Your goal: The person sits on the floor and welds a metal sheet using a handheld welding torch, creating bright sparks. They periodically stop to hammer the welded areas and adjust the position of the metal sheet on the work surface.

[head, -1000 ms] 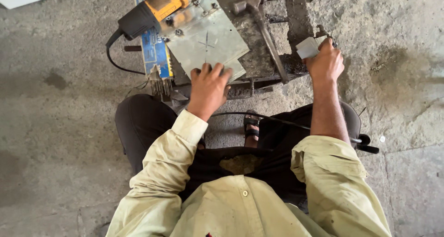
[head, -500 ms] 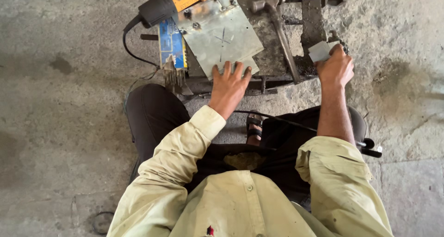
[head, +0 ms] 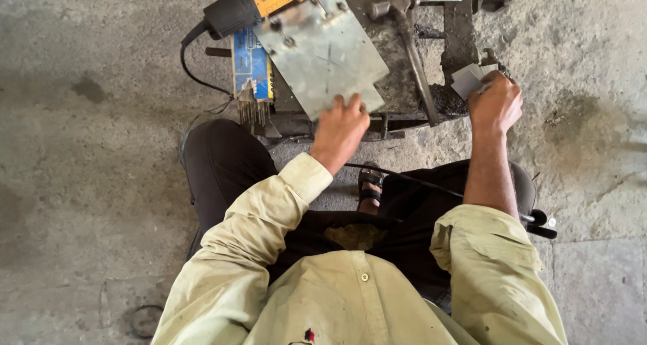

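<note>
I sit on a concrete floor. My left hand (head: 340, 131) presses its fingers on the near edge of a grey metal plate (head: 322, 48) that lies tilted on a dark iron base. My right hand (head: 495, 102) is closed around a small pale metal piece (head: 468, 81) at the base's right side. A hammer (head: 408, 42) lies on the base between my two hands.
A yellow and black angle grinder (head: 253, 5) rests at the plate's far left, its black cord (head: 192, 72) looping over the floor. A blue box (head: 251, 65) with thin rods sticking out lies left of the plate. A sandalled foot (head: 369, 186) shows between my legs.
The view has dropped a little, so the plate and tools sit lower in frame. My left hand stays on the plate's near edge and my right hand keeps its grip.
</note>
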